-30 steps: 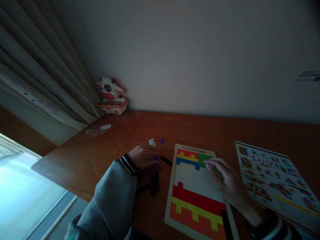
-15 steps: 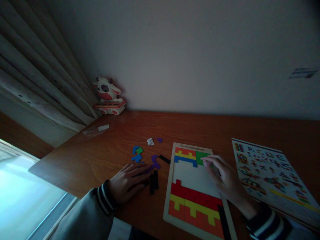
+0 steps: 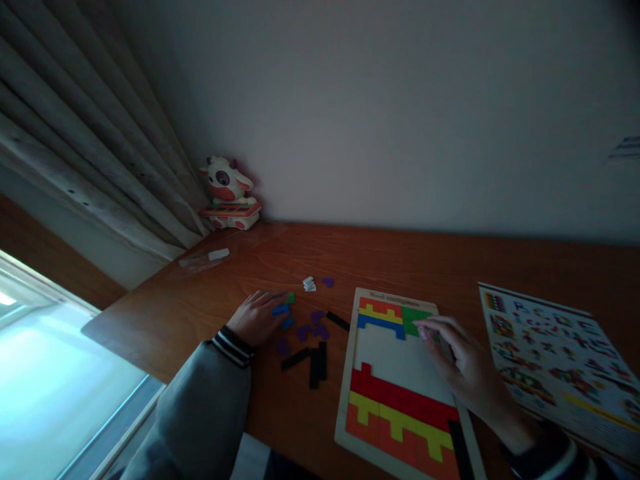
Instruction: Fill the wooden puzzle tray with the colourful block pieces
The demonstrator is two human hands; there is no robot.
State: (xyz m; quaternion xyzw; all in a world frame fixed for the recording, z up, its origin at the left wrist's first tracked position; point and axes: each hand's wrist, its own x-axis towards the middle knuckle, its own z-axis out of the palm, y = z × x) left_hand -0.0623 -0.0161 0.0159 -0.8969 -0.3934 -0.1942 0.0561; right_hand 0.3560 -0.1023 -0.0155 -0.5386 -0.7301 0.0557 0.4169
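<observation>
My left hand (image 3: 256,318) lies low over the table's left side, fingers stretched out over blue puzzle pieces (image 3: 283,310) and a green piece (image 3: 290,298), partly covering them. Over the right edge of the wooden puzzle board (image 3: 344,400) is my right hand (image 3: 463,363), thumb and forefinger pinched together at the green block (image 3: 413,317) in the board's upper right. Whether anything sits between those fingertips is too small to make out. Orange, yellow, blue and red pieces (image 3: 405,393) fill the board's top and bottom, with a bare white middle.
Purple pieces (image 3: 319,327), black bars (image 3: 318,365) and small white pieces (image 3: 309,285) lie left of the board. A printed pattern sheet (image 3: 560,360) is at the right. A cow toy with a keyboard (image 3: 231,197) stands at the back left, near clear plastic wrapping (image 3: 197,264).
My left hand has moved away from the purple and black pieces, up and left to the blue and green ones. My right hand stays at the green block. The view has shifted slightly.
</observation>
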